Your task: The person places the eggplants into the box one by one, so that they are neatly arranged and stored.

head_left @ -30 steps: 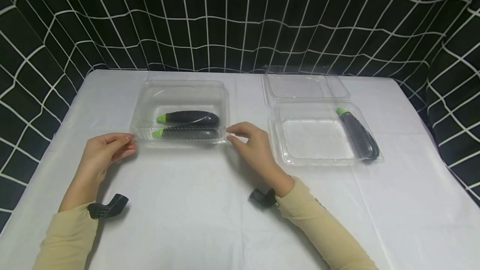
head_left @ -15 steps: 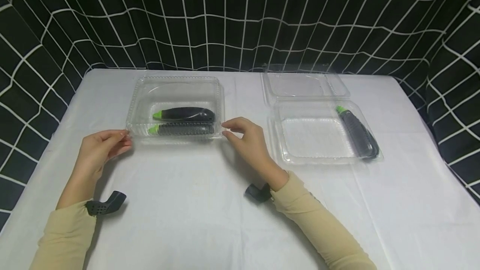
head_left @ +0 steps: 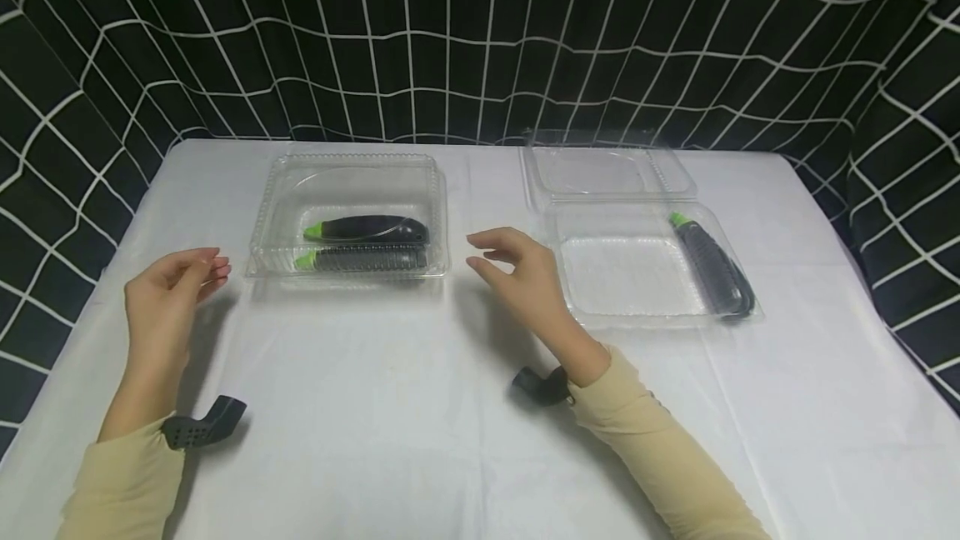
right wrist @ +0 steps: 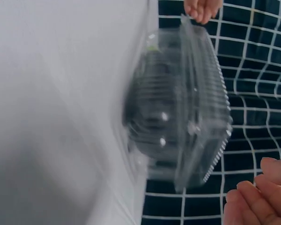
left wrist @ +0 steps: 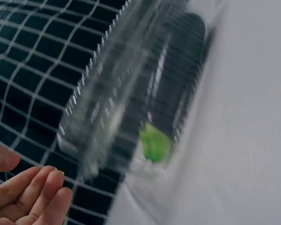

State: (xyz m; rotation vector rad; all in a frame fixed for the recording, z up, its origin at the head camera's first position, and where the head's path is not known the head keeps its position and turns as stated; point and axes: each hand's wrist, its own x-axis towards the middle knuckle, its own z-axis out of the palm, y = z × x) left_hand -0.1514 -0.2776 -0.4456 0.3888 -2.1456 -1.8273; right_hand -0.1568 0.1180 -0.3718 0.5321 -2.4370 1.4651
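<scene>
A clear plastic clamshell box [head_left: 347, 190] sits on the left half of the table with its lid down. Two long black items [head_left: 375, 228] with bright green tips lie side by side inside it. My left hand [head_left: 167, 290] hovers just off the box's front left corner, fingers loosely bent and holding nothing. On the other side, my right hand [head_left: 525, 277] is a short way off the front right corner, thumb and fingers apart around nothing. Both wrist views show the lidded box [left wrist: 131, 93] apart from the fingertips, somewhat blurred.
A second clear clamshell box [head_left: 630, 273] stands open at the right, its lid [head_left: 600, 173] folded back. One black, green-tipped item [head_left: 712, 267] lies along its right side. White cloth [head_left: 360, 423] covers the table, and white netting [head_left: 450, 40] over black hangs behind.
Both hands have let go of the left box's front corners and drawn apart, left hand leftward, right hand rightward. Before that, the box shifted slightly back and left.
</scene>
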